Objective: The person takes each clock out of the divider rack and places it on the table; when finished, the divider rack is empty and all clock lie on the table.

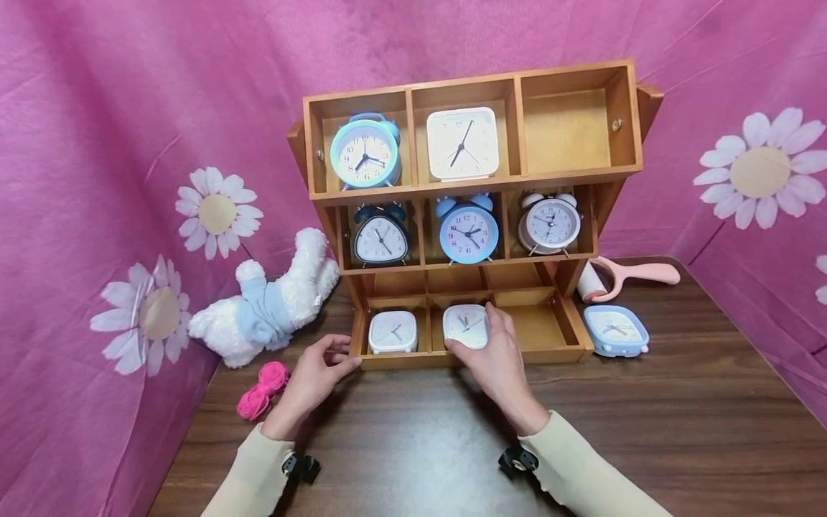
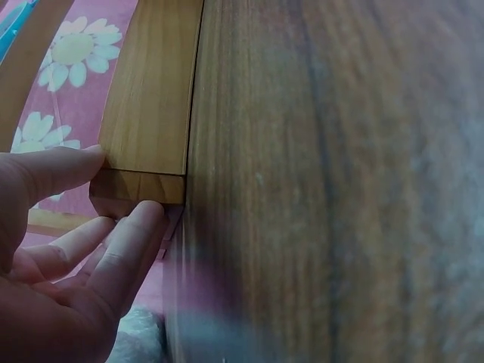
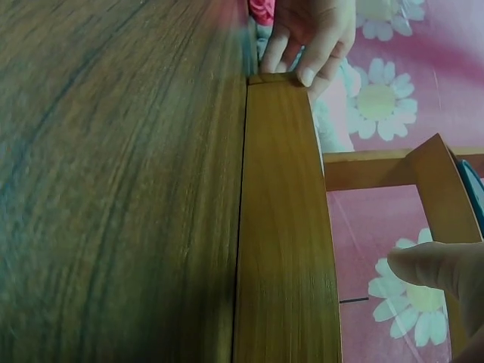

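A tiered wooden display shelf (image 1: 474, 185) stands on the table, with clocks in its compartments. My left hand (image 1: 318, 377) holds the shelf's bottom left corner; in the left wrist view, thumb and fingers rest around the wooden end (image 2: 140, 185). My right hand (image 1: 500, 362) grips a white square alarm clock (image 1: 466, 325) in the bottom middle compartment, thumb at its lower left and fingers along its right edge. Another white alarm clock (image 1: 393, 332) sits in the bottom left compartment. In the right wrist view only the right thumb (image 3: 431, 265) shows, and the clock is out of sight.
Right of the shelf lie a blue alarm clock (image 1: 616, 330) and a pink-handled lint roller (image 1: 636, 274). To the left are a white plush toy (image 1: 265, 309) in blue clothing and a pink yarn bundle (image 1: 261, 391). A pink floral cloth (image 1: 213, 79) hangs behind.
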{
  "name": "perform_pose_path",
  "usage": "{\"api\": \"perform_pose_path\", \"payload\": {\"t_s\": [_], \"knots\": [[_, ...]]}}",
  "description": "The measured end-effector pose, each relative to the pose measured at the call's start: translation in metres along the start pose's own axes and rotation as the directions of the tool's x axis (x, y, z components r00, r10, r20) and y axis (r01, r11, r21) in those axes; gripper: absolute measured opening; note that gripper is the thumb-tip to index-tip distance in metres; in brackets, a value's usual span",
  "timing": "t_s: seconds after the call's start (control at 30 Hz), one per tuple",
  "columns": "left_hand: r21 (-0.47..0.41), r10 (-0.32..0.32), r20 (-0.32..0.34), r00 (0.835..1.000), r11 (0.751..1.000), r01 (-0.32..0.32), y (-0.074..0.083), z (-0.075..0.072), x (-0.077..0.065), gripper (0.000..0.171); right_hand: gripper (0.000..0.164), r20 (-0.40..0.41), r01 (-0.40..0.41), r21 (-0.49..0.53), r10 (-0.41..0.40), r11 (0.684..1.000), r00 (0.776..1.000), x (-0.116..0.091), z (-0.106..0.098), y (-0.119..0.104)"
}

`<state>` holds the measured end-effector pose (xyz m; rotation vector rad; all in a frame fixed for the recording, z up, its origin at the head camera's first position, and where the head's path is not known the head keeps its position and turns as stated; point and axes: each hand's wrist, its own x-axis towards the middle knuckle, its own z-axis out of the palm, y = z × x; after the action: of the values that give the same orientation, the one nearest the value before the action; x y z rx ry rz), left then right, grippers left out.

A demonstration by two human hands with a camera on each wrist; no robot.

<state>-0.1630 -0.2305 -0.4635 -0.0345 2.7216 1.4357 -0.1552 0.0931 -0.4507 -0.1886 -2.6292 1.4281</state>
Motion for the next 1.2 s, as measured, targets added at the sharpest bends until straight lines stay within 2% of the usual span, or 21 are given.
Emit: {"api": "perform_pose_path", "payload": {"t_s": [0.4, 0.7, 0.93, 1.17, 1.2], "knots": [[-0.025, 0.02, -0.001, 1.0, 0.999, -0.02, 0.002, -0.001, -0.003, 0.04, 0.107, 0.017, 0.041, -0.041, -0.041, 0.998, 0.999, 0.005, -0.001, 0.003], [-0.014, 0.013, -0.002, 1.0, 1.0, -0.014, 0.0, 0.0, 0.0, 0.04, 0.108, 0.083, 0.045, -0.105, -0.037, 0.993, 0.996, 0.014, 0.004, 0.001], [-0.018, 0.031, 0.004, 1.0, 0.999, -0.03, 0.002, -0.001, -0.001, 0.04, 0.106, 0.049, 0.059, -0.146, -0.052, 0.987, 0.997, 0.018, 0.012, 0.0], [-0.01, 0.025, 0.001, 1.0, 1.0, -0.025, 0.0, 0.001, 0.0, 0.04, 0.106, 0.078, 0.072, -0.174, -0.059, 0.982, 0.995, 0.025, 0.014, 0.004], [-0.009, 0.024, 0.002, 1.0, 1.0, -0.024, 0.0, 0.001, 0.0, 0.04, 0.107, 0.071, 0.083, -0.192, -0.07, 0.978, 0.995, 0.029, 0.018, 0.01]]}}
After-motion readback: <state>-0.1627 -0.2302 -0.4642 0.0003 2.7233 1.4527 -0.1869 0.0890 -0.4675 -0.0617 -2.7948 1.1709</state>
